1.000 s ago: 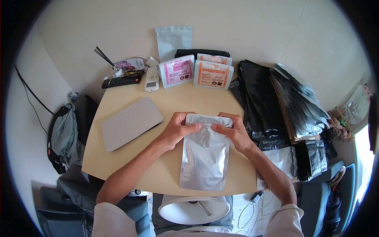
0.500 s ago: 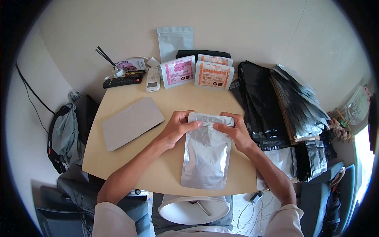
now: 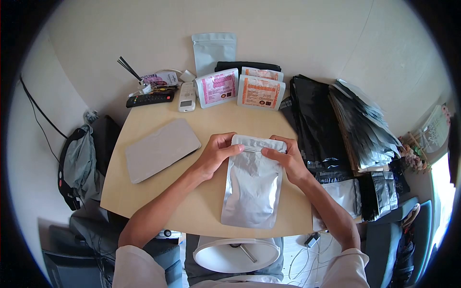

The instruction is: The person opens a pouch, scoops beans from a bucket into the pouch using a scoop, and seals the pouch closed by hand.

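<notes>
A silver foil pouch (image 3: 252,192) hangs upright between both hands over the front middle of the table. My left hand (image 3: 218,154) pinches its upper left corner, thumb on the front near the seal strip and the other fingers behind. On the opposite corner, my right hand (image 3: 288,157) grips in the same way, its thumb pointing inward. The pouch's front is smooth and shiny, without a label. Whether its top edge is parted cannot be made out.
A grey flat case (image 3: 163,150) lies left on the table (image 3: 192,216). Labelled pouches (image 3: 260,92), remotes (image 3: 150,98) and a pale pouch (image 3: 214,53) are at the back. Black bags (image 3: 317,120) and stacked silver pouches (image 3: 367,125) fill the right side. A white round-topped bin (image 3: 236,257) stands below.
The silver pouch and both hands have shifted slightly right and up. Both thumbs still press near the pouch's top, now a little farther apart.
</notes>
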A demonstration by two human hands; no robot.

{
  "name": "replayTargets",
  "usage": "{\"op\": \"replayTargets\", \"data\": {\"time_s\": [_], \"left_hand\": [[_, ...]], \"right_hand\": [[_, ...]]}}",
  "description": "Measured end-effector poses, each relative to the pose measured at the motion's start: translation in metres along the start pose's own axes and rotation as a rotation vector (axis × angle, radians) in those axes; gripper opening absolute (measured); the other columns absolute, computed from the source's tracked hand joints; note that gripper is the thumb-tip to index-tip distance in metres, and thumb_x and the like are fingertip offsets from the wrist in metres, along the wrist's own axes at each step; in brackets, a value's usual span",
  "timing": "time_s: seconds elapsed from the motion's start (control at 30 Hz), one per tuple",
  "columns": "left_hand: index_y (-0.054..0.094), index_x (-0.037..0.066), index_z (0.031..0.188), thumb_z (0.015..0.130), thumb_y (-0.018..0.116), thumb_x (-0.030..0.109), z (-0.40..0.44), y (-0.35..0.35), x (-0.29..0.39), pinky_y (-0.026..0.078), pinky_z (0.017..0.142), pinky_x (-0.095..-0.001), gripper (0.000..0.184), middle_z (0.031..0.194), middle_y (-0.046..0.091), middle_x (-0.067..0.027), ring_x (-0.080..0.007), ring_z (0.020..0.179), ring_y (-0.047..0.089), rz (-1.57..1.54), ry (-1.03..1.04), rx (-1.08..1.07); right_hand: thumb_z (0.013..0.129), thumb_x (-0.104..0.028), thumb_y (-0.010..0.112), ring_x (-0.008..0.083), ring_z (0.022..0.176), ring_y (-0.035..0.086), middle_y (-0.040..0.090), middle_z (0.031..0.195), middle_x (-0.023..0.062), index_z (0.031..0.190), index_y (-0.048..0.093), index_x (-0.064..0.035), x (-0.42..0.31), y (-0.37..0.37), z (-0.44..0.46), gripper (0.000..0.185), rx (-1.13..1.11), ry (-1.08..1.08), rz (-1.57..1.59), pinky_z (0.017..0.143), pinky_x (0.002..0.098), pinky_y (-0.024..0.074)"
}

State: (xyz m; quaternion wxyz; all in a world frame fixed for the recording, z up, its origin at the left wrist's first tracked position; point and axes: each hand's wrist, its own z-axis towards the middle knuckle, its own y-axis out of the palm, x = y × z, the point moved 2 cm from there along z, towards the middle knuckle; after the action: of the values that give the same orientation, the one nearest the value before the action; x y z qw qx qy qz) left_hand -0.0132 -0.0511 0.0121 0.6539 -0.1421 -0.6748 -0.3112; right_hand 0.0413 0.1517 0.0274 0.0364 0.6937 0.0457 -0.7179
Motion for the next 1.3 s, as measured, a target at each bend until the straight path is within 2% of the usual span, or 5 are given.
{"op": "replayTargets", "data": {"time_s": [0.3,0.5,0.73,0.83,1.3], "left_hand": [[0.058,0.008,0.079,0.087,0.064,0.018,0.004,-0.01,-0.005,0.044,0.063,-0.0227,0.014,0.074,0.059,0.0032,-0.003,0.067,0.053,0.056,0.069,-0.017],[0.065,0.003,0.09,0.087,0.065,0.02,0.003,-0.004,-0.002,0.047,0.069,-0.0243,0.017,0.081,0.064,0.0003,-0.0069,0.073,0.059,-0.081,0.008,-0.009],[0.069,0.002,0.092,0.083,0.073,0.013,0.0,0.005,0.002,0.048,0.071,-0.0248,0.015,0.083,0.067,-0.0008,-0.0071,0.077,0.06,0.105,0.031,-0.064],[0.068,0.001,0.096,0.081,0.073,0.015,0.0,0.005,0.002,0.05,0.075,-0.0261,0.02,0.086,0.068,-0.0018,-0.0093,0.081,0.063,0.126,0.057,-0.063],[0.065,0.001,0.108,0.082,0.074,0.014,-0.001,0.004,0.002,0.051,0.079,-0.0282,0.03,0.098,0.069,-0.0059,-0.0117,0.087,0.064,0.049,0.047,-0.023]], "right_hand": [[0.083,-0.01,0.068,0.007,0.069,0.055,0.063,0.075,0.0001,0.084,0.066,-0.0008,0.001,-0.001,0.001,0.009,0.029,0.023,0.025,0.064,0.0244,0.0412],[0.084,-0.01,0.069,0.0079,0.073,0.058,0.065,0.079,0.001,0.088,0.067,-0.0003,0.001,-0.002,0.001,0.011,-0.017,0.055,0.044,0.067,0.0251,0.0437],[0.087,-0.014,0.07,0.01,0.088,0.059,0.066,0.099,0.0032,0.106,0.066,0.0002,0.001,0.005,-0.002,0.025,-0.131,0.033,-0.029,0.08,0.0276,0.0474],[0.087,-0.014,0.07,0.0086,0.088,0.058,0.065,0.097,0.0022,0.105,0.066,0.0001,-0.001,0.006,-0.001,0.023,-0.119,-0.108,-0.083,0.077,0.0264,0.0475],[0.089,-0.019,0.07,0.0066,0.078,0.058,0.066,0.084,0.0006,0.102,0.067,0.0,0.0,0.006,-0.002,0.023,-0.043,-0.053,-0.003,0.071,0.0236,0.0467]]}}
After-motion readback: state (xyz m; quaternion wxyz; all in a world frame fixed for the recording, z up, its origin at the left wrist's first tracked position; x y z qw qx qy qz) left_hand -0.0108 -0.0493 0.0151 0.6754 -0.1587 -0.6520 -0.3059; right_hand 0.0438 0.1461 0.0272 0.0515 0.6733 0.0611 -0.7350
